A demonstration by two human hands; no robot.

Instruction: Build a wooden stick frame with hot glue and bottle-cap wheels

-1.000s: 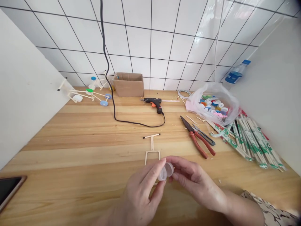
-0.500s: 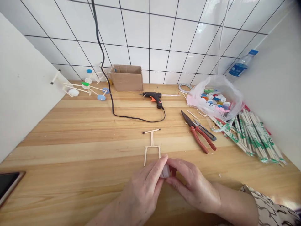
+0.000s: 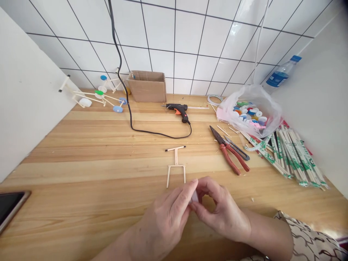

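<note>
My left hand (image 3: 166, 216) and my right hand (image 3: 223, 212) meet low in the middle of the head view. Between their fingertips they pinch a pale bottle cap (image 3: 194, 197), mostly hidden by the fingers. Just beyond my hands, a small frame of wooden sticks (image 3: 176, 165) lies flat on the table. It is fork-shaped, with a black-tipped crossbar at its far end. Its two open legs point towards me, the right one ending close to my fingertips.
A black glue gun (image 3: 178, 110) lies behind, its cord curving left. To the right are red-handled pliers (image 3: 231, 156), thread snips (image 3: 239, 149), a bag of bottle caps (image 3: 251, 112) and wrapped chopsticks (image 3: 299, 156). Stick-and-cap models (image 3: 99, 95), a cardboard box (image 3: 148, 87) and a phone (image 3: 12, 206) are left.
My right hand's fingers are more bent and arched around the cap, which shows less and is turned. The camera view has shifted slightly.
</note>
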